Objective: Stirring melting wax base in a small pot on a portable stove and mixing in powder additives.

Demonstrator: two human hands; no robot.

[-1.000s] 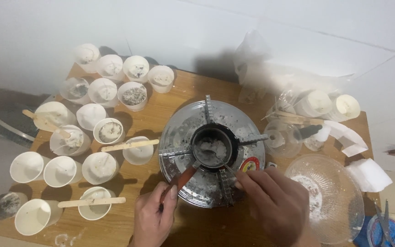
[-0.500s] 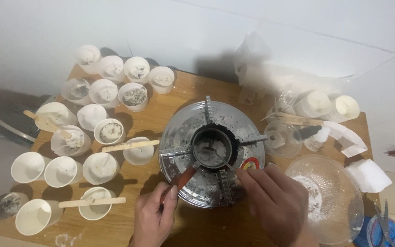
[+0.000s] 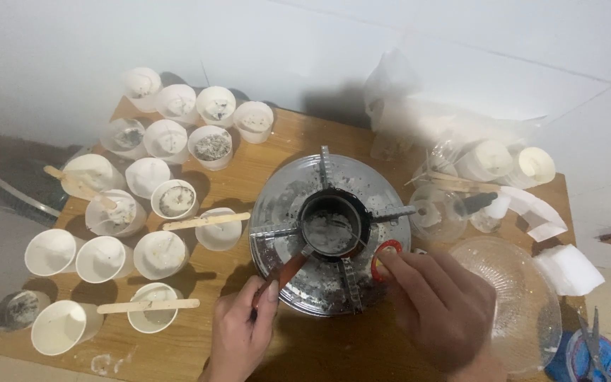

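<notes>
A small dark pot (image 3: 334,225) with a whitish mass in it sits on the round metal stove (image 3: 281,201) in the middle of the wooden table (image 3: 284,138). My left hand (image 3: 238,336) grips the pot's reddish-brown handle (image 3: 286,272) at the stove's near edge. My right hand (image 3: 440,304) is curled, its fingers closed. Its fingertips rest by the red round label (image 3: 389,255) on the stove's right side. No tool shows in this hand.
Many white paper cups (image 3: 157,251) cover the table's left half, some with wooden sticks (image 3: 206,221) laid across. A clear glass bowl (image 3: 525,283) stands at the right, with clear cups (image 3: 436,212), plastic bags (image 3: 419,113), white tissue (image 3: 567,269) and scissors (image 3: 592,343) around it.
My right hand pulled back to the right, out of the pot, and the thin metal stirrer it held there is no longer visible. My left hand keeps its grip on the handle.
</notes>
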